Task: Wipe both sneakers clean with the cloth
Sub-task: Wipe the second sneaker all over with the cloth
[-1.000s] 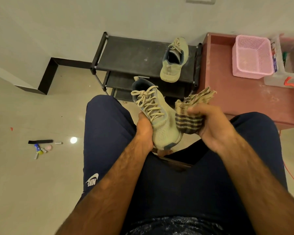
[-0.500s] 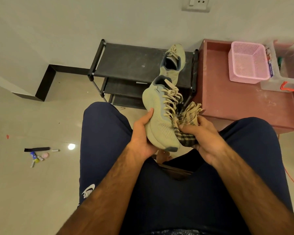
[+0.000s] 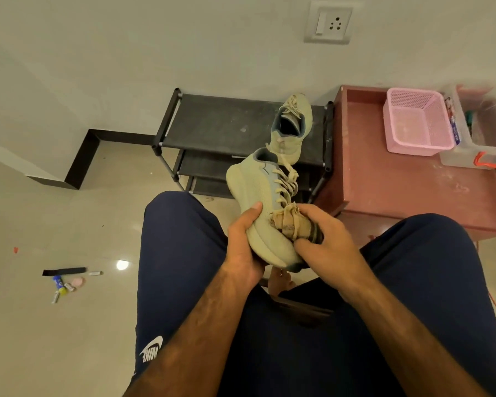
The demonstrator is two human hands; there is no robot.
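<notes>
Above my knees, my left hand point(image 3: 242, 247) grips a pale green sneaker point(image 3: 258, 204) by its sole side, toe toward me, heel up and away, turned onto its side so the laces face right. My right hand point(image 3: 324, 245) holds a bunched checked cloth point(image 3: 291, 224) and presses it against the sneaker's upper near the lowest laces. The second pale green sneaker point(image 3: 291, 127) rests on the top shelf of a black shoe rack point(image 3: 221, 121), its opening facing me.
A reddish low table point(image 3: 407, 190) stands right of the rack, carrying a pink basket point(image 3: 418, 121) and a clear plastic box point(image 3: 481, 138). Small items, a black strip and batteries point(image 3: 65, 282), lie on the tiled floor at left. A wall socket point(image 3: 328, 22) is above.
The sneaker has rolled from laces-up onto its side. My right hand has brought the cloth from beside the shoe onto its upper, and the view has tilted up toward the wall.
</notes>
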